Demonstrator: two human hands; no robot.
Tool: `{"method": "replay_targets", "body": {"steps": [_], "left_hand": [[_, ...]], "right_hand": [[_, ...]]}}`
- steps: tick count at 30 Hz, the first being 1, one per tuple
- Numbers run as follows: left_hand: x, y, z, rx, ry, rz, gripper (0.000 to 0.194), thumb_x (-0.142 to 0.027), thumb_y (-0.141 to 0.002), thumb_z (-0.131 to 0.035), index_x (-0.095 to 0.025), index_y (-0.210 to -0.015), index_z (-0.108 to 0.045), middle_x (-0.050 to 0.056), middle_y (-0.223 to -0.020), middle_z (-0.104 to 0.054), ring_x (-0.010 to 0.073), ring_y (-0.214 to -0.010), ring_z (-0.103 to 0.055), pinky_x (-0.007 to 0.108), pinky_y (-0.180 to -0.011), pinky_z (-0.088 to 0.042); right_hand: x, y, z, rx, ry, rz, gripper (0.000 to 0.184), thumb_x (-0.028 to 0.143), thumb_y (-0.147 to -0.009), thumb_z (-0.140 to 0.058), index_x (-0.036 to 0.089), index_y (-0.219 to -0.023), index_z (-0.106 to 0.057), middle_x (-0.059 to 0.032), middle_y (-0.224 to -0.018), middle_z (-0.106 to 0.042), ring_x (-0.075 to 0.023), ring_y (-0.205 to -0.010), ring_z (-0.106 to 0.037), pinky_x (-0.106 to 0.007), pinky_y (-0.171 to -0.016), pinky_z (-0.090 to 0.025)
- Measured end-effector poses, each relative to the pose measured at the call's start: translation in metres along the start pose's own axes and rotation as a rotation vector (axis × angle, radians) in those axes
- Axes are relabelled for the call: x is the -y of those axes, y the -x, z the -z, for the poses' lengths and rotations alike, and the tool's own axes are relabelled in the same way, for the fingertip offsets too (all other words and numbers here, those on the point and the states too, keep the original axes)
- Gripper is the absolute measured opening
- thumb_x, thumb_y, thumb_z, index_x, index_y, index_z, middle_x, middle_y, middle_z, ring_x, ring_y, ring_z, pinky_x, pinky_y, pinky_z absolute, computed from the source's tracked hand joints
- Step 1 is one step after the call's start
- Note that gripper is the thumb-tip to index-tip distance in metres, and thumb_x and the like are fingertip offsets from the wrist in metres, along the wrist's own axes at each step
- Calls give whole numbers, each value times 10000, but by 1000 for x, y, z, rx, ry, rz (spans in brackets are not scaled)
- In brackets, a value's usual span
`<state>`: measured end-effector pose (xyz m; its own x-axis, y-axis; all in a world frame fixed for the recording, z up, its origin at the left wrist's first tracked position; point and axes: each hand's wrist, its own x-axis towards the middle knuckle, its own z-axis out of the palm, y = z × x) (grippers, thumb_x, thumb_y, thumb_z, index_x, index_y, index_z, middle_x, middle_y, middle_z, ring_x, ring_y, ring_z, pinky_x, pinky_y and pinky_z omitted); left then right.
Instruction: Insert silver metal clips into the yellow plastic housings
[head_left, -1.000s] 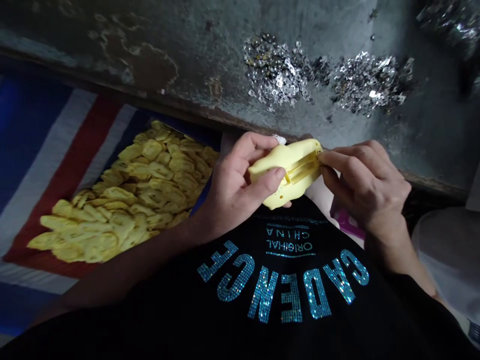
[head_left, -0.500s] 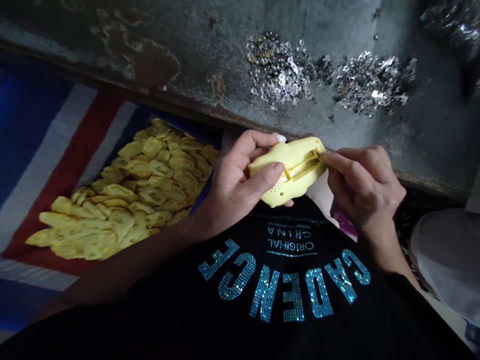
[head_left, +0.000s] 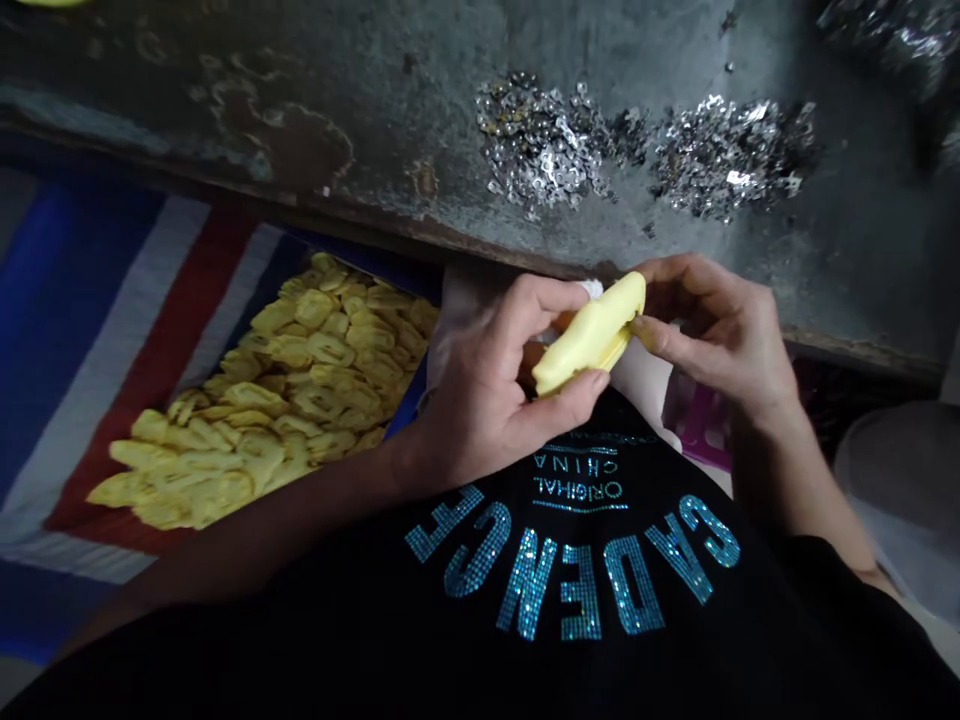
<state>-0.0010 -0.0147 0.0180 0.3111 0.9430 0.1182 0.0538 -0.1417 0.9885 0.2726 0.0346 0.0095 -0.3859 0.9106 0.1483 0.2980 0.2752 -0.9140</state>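
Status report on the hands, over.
Left hand, right hand: both pinching yellow plastic piece. More yellow pieces heaped on striped cloth, left of hands.

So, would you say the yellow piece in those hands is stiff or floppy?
It looks fairly stiff: the yellow piece shows no bend between the left hand and right hand. Its thin form suggests it is probably light.

The light was dim and soft, with no visible source and no harsh shadows. The black shirt with blue rhinestone lettering [head_left: 577, 570] sank into deep shadow, though its stones sparkled, and the heaps of silver metal scraps [head_left: 540, 145] threw small glints. The stained grey concrete wall [head_left: 300, 60] bowed slightly toward the frame's edges. The pale yellow moulded piece [head_left: 592, 335] looked fairly sharp.
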Motion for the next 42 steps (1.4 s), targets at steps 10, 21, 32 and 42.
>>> {"method": "replay_targets", "body": {"steps": [10,21,32,42], "left_hand": [[-3,-19,16,475,43,3,1331,-414,-666,-1163,-513,-1813,-494,94,-1521,-700,305,-1089,-797,472,-857,-774],[1,-31,13,607,109,-27,1347,-366,-604,-1182,-471,-1800,-572,115,-1648,-616,388,-1425,-704,454,-954,-792],[3,-16,19,-18,151,118,675,-584,-1046,-859,-250,-1613,-708,139,-1426,-860,301,-1109,-876,395,-966,-746],[11,-40,51,195,-4,219,383,-451,-991,-927,-254,-1171,-652,-42,-788,-757,137,-540,-658,213,-471,-464]], "right_hand": [[-21,29,-29,-452,49,328,314,406,-1045,-855,311,-1342,-821,-47,-1102,-877,-260,-922,-836,-447,-790,-722],[-21,35,-19,-504,181,468,397,420,-1041,-833,351,-1431,-808,-62,-1043,-885,-312,-903,-837,-518,-769,-723],[-19,27,-36,-427,-108,74,351,428,-999,-952,298,-1292,-809,-7,-1089,-871,-182,-910,-841,-307,-826,-712],[25,-30,-27,250,-179,-46,460,531,-952,-999,223,-1247,-828,1,-985,-840,-168,-831,-761,-298,-763,-624]]}}
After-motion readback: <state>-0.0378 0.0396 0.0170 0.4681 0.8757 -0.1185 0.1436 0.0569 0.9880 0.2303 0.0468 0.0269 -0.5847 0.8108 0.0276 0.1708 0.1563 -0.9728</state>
